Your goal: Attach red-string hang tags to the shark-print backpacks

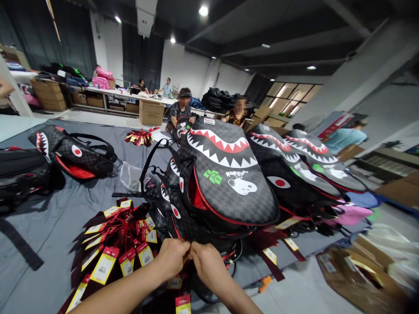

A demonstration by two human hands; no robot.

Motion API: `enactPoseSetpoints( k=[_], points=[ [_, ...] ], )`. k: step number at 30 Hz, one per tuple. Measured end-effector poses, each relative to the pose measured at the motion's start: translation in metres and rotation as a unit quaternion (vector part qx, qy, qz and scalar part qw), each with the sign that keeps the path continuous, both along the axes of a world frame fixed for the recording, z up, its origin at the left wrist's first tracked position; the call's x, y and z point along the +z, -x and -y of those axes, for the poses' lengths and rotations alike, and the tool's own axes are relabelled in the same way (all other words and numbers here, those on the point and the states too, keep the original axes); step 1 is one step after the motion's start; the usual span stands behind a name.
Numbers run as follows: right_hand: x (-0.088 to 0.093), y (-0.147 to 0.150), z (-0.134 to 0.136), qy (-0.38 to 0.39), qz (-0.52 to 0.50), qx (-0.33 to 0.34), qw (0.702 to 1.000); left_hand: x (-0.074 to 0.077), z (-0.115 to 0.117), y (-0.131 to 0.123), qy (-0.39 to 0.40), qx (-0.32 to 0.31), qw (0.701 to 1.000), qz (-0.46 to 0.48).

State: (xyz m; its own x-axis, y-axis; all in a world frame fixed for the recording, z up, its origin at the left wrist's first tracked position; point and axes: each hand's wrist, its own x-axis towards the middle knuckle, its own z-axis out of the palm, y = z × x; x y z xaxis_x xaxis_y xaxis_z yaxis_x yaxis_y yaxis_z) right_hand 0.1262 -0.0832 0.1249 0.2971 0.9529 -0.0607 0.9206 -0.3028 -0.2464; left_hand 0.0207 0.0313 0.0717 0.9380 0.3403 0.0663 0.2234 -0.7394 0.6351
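Meeting at lower centre, left hand (173,257) and right hand (207,261) have fingers closed below the centre bag (222,192), anything gripped hidden; this step looks unfinished, with many tags (105,265) fanned lower left, apparently unused

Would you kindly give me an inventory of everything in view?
Backpacks: at least five, black-grey with red and white, table
Tags: many, yellow-white-red, mostly left of the hands
Table: one, grey covering, foreground
Plastic bag: one, clear, behind the tags
Orange item: one, orange, near front edge
Boxes: several, brown, background and right
Far table: one, white, background
Other people: at least five, varied clothing, background
Curtains: several, dark, back wall
Lights: several, white, ceiling
Left hand: one, bare, lower centre
Right hand: one, bare, beside it
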Motion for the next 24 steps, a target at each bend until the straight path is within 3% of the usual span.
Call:
enactPoseSetpoints(
  k=[4,10,18,24],
  points=[
    [0.001,0.002,0.000,0.003,0.001,-0.009,1.000,-0.007,0.007,0.002,0.009,0.016,1.000,0.013],
    [0.000,0.005,0.003,-0.010,-0.038,-0.031,0.999,-0.014,0.000,0.011,0.044,-0.026,0.998,0.040],
    [0.002,0.001,-0.001,-0.065,-0.156,-0.088,0.982,-0.007,-0.006,0.001,0.031,-0.016,0.997,0.075],
    [0.003,-0.007,0.004,-0.098,-0.222,-0.087,0.966,-0.005,-0.008,0.000,0.096,0.002,0.990,0.105]
  ],
)
